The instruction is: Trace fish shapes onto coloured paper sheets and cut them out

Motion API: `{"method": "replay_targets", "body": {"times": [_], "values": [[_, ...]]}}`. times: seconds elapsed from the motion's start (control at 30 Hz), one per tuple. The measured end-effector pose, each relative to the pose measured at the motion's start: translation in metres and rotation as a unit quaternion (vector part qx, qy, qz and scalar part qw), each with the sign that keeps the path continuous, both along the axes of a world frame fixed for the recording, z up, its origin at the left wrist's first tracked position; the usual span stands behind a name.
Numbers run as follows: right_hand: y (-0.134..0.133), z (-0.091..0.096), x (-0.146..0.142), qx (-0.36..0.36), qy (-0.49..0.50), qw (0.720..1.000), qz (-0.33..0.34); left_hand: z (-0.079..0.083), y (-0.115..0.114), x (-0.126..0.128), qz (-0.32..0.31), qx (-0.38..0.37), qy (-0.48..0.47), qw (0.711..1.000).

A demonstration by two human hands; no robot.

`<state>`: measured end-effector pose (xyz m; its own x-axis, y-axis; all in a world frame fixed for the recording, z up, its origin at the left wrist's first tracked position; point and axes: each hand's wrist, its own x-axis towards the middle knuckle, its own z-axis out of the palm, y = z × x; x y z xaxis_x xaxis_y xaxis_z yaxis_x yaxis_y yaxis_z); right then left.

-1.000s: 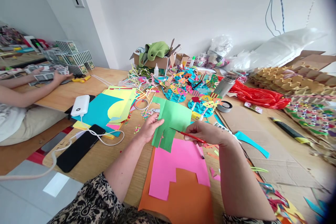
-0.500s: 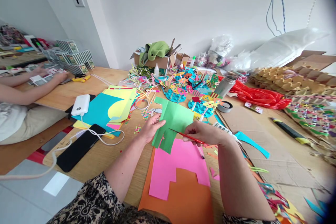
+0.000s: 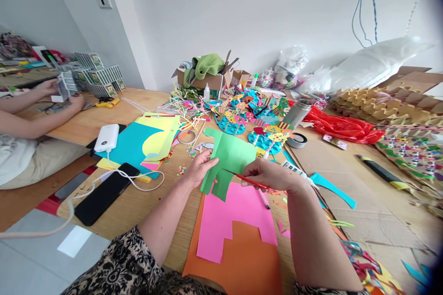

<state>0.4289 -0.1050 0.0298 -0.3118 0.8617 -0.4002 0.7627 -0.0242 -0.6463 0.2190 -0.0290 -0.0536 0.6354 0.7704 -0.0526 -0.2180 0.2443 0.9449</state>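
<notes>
My left hand (image 3: 199, 168) pinches the left edge of a green paper sheet (image 3: 230, 156) and holds it up over the table. My right hand (image 3: 268, 175) is closed round red-handled scissors (image 3: 251, 179), whose blades point left into the green sheet's lower edge. Below both hands a pink sheet (image 3: 231, 216) lies on an orange sheet (image 3: 242, 262) at the table's near edge.
A black phone (image 3: 105, 193), a white power bank (image 3: 106, 137) with its cable, and blue and yellow sheets (image 3: 145, 143) lie to the left. Colourful paper fish (image 3: 249, 117) and scraps crowd the middle. A tape roll (image 3: 296, 140), red plastic bag (image 3: 342, 126) and cardboard lie right. Another person's arms (image 3: 34, 120) work at far left.
The green sheet has shifted slightly as the scissors work along its lower edge. The other person at far left has lifted a small card stack.
</notes>
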Motion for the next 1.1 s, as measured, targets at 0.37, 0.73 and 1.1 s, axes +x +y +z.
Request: {"method": "replay_targets", "body": {"times": [0.37,0.73,1.1], "values": [[0.001,-0.006,-0.001,-0.032,0.011,0.999,-0.007,-0.004,0.000,0.001,0.002,-0.004,-0.007,1.000],[0.003,-0.011,0.000,-0.026,0.012,1.000,0.001,-0.003,-0.002,0.002,0.002,-0.008,-0.007,1.000],[0.001,-0.007,-0.001,-0.022,0.018,1.000,-0.001,-0.005,0.000,0.003,-0.004,-0.011,-0.019,1.000]]}}
